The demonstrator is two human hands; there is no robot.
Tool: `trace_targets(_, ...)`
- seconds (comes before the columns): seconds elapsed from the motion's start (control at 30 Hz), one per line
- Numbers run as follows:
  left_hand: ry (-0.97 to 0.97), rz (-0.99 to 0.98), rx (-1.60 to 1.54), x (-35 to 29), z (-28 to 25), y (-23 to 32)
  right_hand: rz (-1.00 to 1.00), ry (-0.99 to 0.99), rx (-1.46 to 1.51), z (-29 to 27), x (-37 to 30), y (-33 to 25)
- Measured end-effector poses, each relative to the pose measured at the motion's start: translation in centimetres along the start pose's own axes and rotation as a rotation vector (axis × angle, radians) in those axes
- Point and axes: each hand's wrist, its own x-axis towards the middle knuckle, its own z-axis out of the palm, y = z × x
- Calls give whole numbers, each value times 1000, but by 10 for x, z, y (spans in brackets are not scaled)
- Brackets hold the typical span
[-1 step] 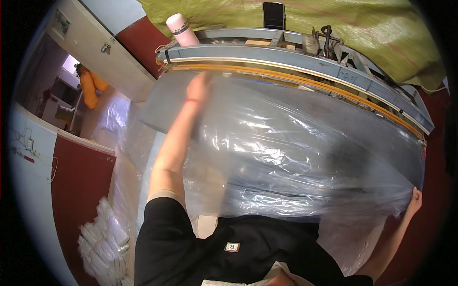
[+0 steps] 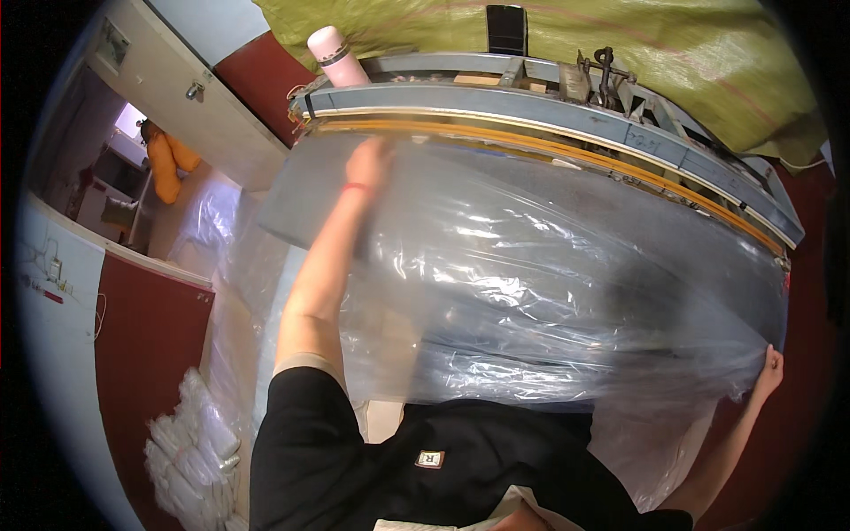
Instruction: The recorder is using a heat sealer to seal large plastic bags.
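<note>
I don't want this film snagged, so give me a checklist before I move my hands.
1. Right hand holding the clear plastic film: ok, fingers pinch its edge at the right.
2. Left hand gripping the film: cannot tell, the hand is blurred.
3. Film lying smooth: not ok, creases run across it.
4. Pink bottle clear of the film: ok, it is beyond the metal beam.
5. Film free of tears: cannot tell through the glare.

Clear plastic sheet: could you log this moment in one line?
clear plastic sheet: wrinkled, over grey surface | left hand: near sheet's far edge, blurred, grip unclear | right hand: pinching sheet's right end
</note>
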Motion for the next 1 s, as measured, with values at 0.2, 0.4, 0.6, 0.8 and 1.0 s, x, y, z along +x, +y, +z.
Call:
trace_targets(0.2, -80, 54, 90, 2, 1, -4, -16, 16, 48, 12, 17, -1)
trace_targets(0.4, -62, -36, -129, 0, 4, -4, -16, -22, 32, 18, 26, -2)
trace_targets(0.6, -155, -140, -171, 1, 6, 6, 48, 65, 38, 23, 23, 0)
trace_targets(0.8, 124, -292, -329, 12, 12, 17, 147, 148, 153, 37, 44, 3)
trace_targets(1.0, 304, -415, -716, 14, 14, -27, 64, 238, 165, 92, 70, -41)
